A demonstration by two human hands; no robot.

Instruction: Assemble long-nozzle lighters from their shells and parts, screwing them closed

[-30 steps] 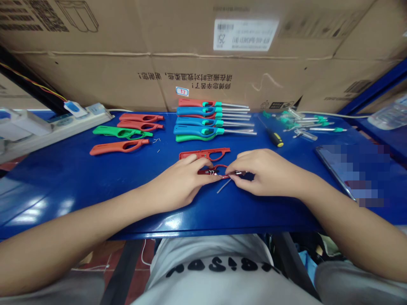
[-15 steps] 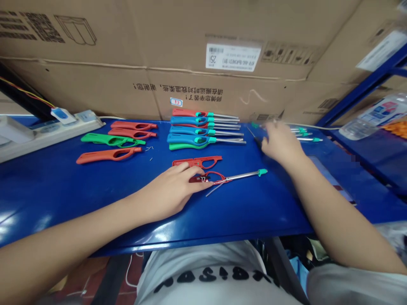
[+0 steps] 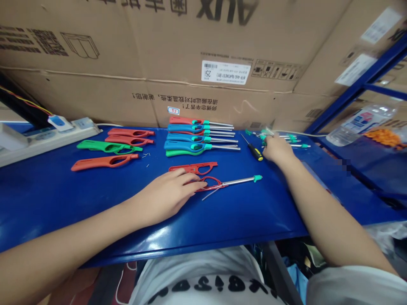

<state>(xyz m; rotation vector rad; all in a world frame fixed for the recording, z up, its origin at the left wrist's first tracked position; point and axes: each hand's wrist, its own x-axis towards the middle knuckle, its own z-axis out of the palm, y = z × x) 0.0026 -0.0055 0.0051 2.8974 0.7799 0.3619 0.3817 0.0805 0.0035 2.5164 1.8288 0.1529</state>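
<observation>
My left hand (image 3: pixel 173 192) lies over an opened red lighter (image 3: pixel 212 183), its fingers closed on the handle and covering most of it. From that lighter runs a metal tube (image 3: pixel 238 181) with a green tip, and a thin loose strip slants below it. Just behind is a second red handle half (image 3: pixel 203 168). At the back right, my right hand (image 3: pixel 278 149) has its fingers bent down among metal tubes with green ends (image 3: pixel 295 145); what they pinch is hidden. Beside its thumb lies a black and yellow screwdriver (image 3: pixel 256 153).
Several long lighters (image 3: pixel 187 146) are stacked at mid-back. Red and green handle pieces (image 3: pixel 110 146) lie left, near small metal bits (image 3: pixel 146 155). A power strip (image 3: pixel 70 131) is at far left, cardboard boxes (image 3: pixel 127 63) behind, and a plastic bottle (image 3: pixel 362 125) at right.
My right hand has shifted slightly right, uncovering the screwdriver's handle. My left fingers now cover more of the red lighter. The view has tilted up a little.
</observation>
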